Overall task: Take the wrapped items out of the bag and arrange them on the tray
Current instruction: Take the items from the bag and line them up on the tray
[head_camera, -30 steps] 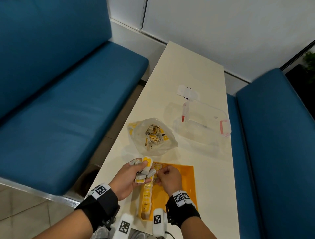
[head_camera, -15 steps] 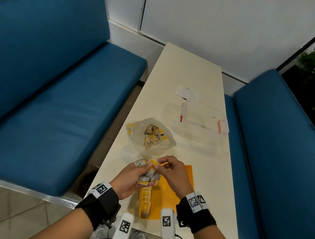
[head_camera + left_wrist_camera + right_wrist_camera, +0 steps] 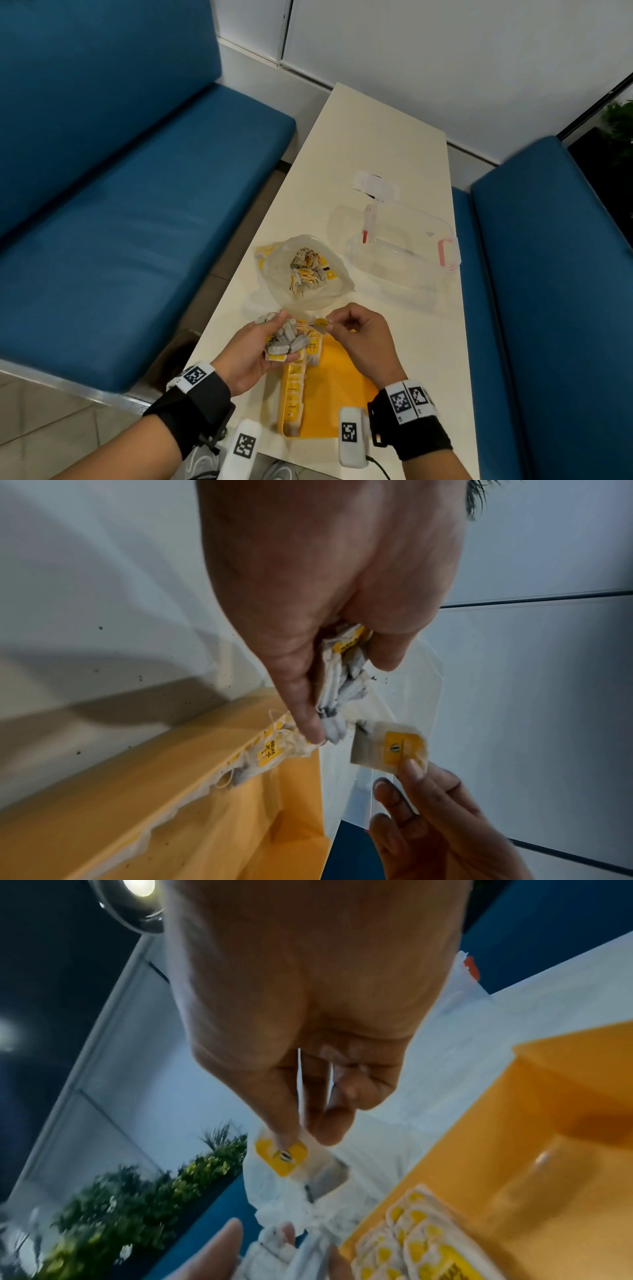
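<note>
My left hand (image 3: 270, 337) holds a bunch of wrapped tea bags (image 3: 286, 337) above the far left corner of the yellow tray (image 3: 335, 387); the bunch (image 3: 342, 680) sits between thumb and fingers. My right hand (image 3: 346, 325) pinches one wrapped tea bag with a yellow tag (image 3: 321, 323) (image 3: 388, 746) (image 3: 286, 1153) just right of the bunch. A row of tea bags (image 3: 295, 387) (image 3: 404, 1240) lines the tray's left side. The clear plastic bag (image 3: 303, 270) lies open beyond the tray with more tea bags inside.
A clear plastic container with red clips (image 3: 404, 246) stands right of the bag, with its lid (image 3: 376, 183) further back. The narrow cream table (image 3: 424, 342) runs between two blue benches (image 3: 137, 205) (image 3: 555, 274). A plant (image 3: 137, 1199) shows beside the bench.
Both hands rose from the tray's left edge toward its far end. The right hand drew one tea bag away from the bunch in the left hand.
</note>
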Action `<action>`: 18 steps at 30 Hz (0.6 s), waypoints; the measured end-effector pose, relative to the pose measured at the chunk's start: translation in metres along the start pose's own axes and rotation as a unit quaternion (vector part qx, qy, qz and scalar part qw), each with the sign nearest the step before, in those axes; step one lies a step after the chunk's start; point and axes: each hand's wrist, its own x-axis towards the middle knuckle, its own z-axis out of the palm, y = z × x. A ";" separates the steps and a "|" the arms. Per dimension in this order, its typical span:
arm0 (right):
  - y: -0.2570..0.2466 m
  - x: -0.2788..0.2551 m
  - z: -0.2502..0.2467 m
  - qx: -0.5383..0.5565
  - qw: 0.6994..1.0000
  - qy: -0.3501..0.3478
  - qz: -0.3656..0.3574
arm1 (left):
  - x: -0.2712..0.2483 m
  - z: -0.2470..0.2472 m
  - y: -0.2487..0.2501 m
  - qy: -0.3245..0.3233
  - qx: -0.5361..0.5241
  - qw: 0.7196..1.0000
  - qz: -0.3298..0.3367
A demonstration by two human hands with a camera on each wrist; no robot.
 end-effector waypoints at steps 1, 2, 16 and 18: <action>0.002 0.001 -0.001 0.009 1.000 0.000 0.008 | 0.000 0.000 0.000 0.004 -0.003 1.000 0.000; 0.005 0.001 -0.003 0.030 0.999 0.002 0.018 | 0.000 0.000 0.001 0.006 -0.006 1.000 -0.001; 0.051 -0.013 -0.004 0.059 0.987 -0.056 0.135 | 0.000 -0.001 -0.002 0.015 -0.014 1.000 -0.005; 0.057 -0.015 -0.001 0.050 0.985 -0.061 0.157 | 0.000 -0.002 -0.002 0.017 -0.012 1.000 -0.006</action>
